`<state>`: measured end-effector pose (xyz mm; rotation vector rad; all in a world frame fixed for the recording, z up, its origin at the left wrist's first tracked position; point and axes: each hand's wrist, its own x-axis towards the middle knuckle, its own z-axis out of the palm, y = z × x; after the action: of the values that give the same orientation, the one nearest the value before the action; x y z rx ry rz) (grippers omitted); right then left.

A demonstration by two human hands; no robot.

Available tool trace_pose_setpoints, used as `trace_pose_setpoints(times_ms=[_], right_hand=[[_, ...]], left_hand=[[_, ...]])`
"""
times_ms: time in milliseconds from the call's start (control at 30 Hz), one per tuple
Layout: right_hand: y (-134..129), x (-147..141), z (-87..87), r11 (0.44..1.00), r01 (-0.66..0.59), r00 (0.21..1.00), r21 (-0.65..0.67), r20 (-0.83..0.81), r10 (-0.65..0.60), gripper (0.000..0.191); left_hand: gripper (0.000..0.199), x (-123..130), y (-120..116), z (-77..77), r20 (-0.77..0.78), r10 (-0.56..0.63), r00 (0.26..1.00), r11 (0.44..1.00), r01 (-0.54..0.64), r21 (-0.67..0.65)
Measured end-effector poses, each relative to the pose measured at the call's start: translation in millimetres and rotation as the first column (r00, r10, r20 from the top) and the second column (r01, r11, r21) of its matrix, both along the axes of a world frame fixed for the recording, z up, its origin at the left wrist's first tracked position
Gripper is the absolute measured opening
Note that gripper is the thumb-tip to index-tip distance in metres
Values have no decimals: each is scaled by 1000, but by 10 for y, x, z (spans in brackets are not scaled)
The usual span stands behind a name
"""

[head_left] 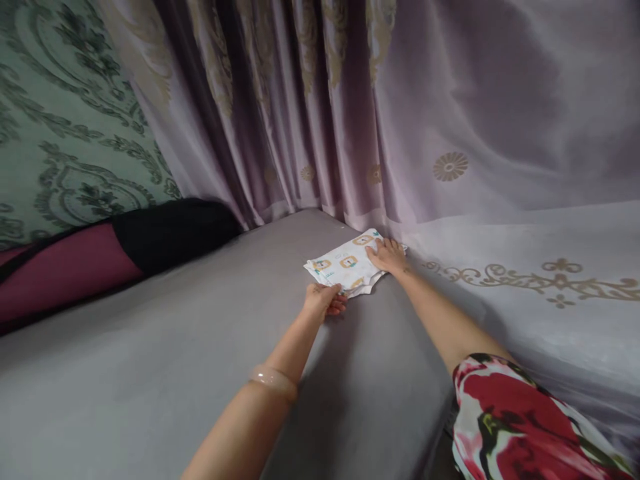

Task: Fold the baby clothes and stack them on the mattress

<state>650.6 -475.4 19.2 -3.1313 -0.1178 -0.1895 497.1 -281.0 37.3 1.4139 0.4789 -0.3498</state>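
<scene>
The left arm reaches up from below the cloth [343,263], slanting to the right, and its hand is at the near edge. That left hand [325,300] has the thumb along the cloth's edge and the other fingers curled in below it, closed on the cloth in a pinch. The right arm comes in from the lower right, and the right hand [390,255] lies palm down over the cloth's right end, fingers a little apart, pressing on it rather than gripping.

I count two hands and one cloth, white and folded in layers, with three orange animal prints plain to see and part of a fourth at the near edge. It lies flat on the one grey bed [150,380], near the corner. There's one pale bracelet [274,381], on the left arm, nearer to me than the cloth, and one red floral sleeve [525,427] to the cloth's lower right. Well to its left is one long maroon and black bundle [170,233]. Pinkish curtains [450,100] hang behind the cloth and down its right side; green patterned wallpaper [90,133] shows far off to its upper left.
</scene>
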Motion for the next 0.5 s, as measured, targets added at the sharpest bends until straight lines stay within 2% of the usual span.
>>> trace_pose_setpoints(times_ms=[100,167,267,400,500], right_hand=[[37,-43,31,1000,-7,1000,10,12,6,63],[156,-119,59,999,-37,997,24,65,35,58],[488,-309,81,980,-196,972,47,139,188,53],[993,-611,64,888,-452,891,90,87,445,54],[1193,-755,16,821,-563,826,93,78,558,54]], left_hand=[[13,-108,25,46,19,-3,1000,999,3,42],[16,-207,98,62,27,-12,1000,998,11,60],[16,-394,302,46,30,-47,998,992,43,115],[14,-711,727,-3,55,-59,997,981,48,187],[15,-1014,1136,-33,96,-43,994,973,19,232]])
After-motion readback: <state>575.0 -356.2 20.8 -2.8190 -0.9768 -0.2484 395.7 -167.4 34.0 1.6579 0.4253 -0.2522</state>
